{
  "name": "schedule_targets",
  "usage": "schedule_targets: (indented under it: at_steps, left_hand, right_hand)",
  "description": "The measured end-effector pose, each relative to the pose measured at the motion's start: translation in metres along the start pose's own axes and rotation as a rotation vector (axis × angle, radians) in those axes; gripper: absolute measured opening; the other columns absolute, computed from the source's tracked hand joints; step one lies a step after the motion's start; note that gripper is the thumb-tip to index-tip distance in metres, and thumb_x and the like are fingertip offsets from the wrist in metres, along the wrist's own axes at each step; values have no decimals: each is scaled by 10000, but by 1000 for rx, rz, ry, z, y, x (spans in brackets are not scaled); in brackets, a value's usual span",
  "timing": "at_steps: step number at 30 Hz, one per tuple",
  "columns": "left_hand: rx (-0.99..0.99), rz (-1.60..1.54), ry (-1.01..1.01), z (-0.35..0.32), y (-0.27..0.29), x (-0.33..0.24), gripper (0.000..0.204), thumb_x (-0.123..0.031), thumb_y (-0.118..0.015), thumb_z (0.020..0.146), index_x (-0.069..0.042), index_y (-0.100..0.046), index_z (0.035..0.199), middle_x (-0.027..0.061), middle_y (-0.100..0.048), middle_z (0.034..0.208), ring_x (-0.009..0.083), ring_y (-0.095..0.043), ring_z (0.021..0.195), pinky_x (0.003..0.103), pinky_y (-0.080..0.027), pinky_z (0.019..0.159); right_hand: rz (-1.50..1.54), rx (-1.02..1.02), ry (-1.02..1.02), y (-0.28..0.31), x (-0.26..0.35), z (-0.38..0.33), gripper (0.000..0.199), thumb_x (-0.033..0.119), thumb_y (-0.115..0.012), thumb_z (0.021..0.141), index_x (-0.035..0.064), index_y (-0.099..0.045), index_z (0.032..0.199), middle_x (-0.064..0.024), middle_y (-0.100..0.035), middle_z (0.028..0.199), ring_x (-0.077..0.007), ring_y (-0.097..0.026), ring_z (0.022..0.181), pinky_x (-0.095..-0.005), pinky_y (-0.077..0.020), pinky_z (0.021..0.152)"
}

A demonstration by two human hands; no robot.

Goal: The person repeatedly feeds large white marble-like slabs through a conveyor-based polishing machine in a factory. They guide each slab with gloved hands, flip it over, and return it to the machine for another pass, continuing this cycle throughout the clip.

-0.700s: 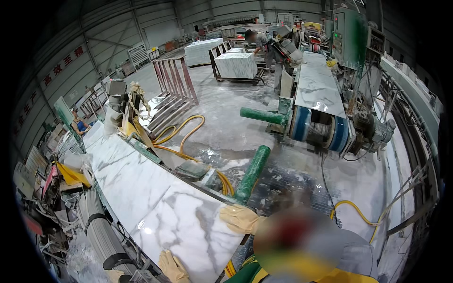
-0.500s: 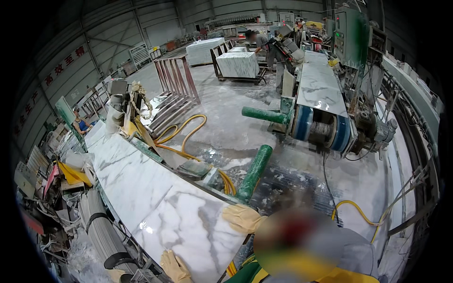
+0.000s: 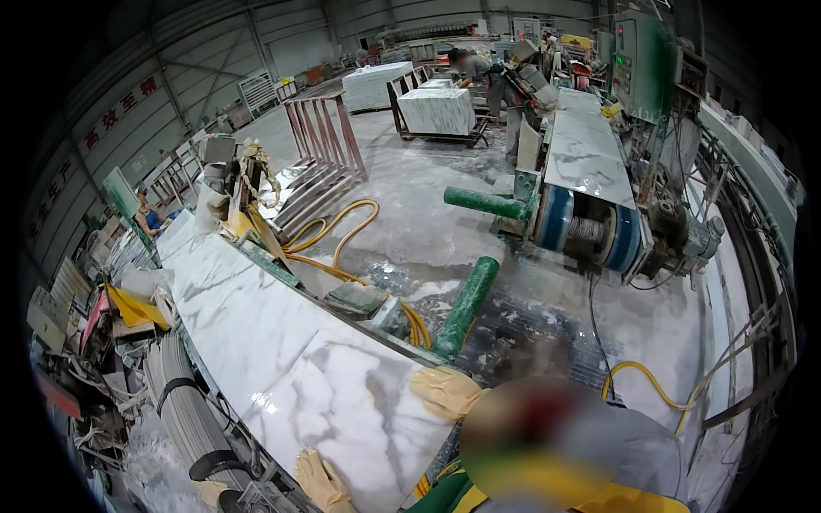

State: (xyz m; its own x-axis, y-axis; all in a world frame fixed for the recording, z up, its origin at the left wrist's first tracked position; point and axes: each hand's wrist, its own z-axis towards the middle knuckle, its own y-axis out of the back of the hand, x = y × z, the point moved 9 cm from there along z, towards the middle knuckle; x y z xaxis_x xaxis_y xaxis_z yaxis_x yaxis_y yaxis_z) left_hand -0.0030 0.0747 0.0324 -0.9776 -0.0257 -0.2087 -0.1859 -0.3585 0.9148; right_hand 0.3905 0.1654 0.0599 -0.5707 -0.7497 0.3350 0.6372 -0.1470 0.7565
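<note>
The left hand (image 3: 321,484), in a cream rubber glove, comes in from the lower edge with its fingers extended forward on the near left edge of a polished white marble slab (image 3: 342,419) with grey veins. Its thumb is hidden, so whether it clasps the edge I cannot tell. The right hand (image 3: 446,392), gloved alike, lies open and flat across the slab's right corner, fingers pointing left; a blurred patch covers its forearm.

The slab lies at the near end of a long, narrow machine bed with green metal edging (image 3: 272,267), just beside a thick green metal cylinder (image 3: 466,308). Grey bundled strips (image 3: 184,410) lie along the left. Beyond, a wet grey workshop floor (image 3: 419,205) carries a looped yellow hose (image 3: 352,224) and a reddish metal rack (image 3: 325,141); a co-worker bends near the marble blocks (image 3: 436,113) at the back.

The slab's top is glossy, with a bright reflection on the left and branching veins. A thin seam parts it from a second veined slab (image 3: 231,286) farther along.
</note>
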Motion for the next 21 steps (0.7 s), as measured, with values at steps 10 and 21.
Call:
schedule_targets:
  at_steps: [10, 21]
  left_hand:
    - [41, -28, 40, -2, 4, -9, 465, -200, -615, 1095, 0, -627, 1514, 312, -570, 1626, 538, -508, 1504, 645, -304, 1301]
    - [54, -23, 51, -11, 7, -14, 475, -205, -608, 1106, -4, -609, 1537, 319, -549, 1643, 545, -484, 1525, 660, -294, 1298]
  right_hand:
    - [-91, 26, 23, 19, 15, 1, 499, 245, -705, 996, -6, -681, 1427, -229, -678, 1471, -395, -612, 1414, -509, -486, 1206]
    - [-31, -4, -29, 18, 13, -6, 483, 235, -706, 988, -10, -689, 1404, -229, -683, 1453, -400, -621, 1407, -496, -494, 1214]
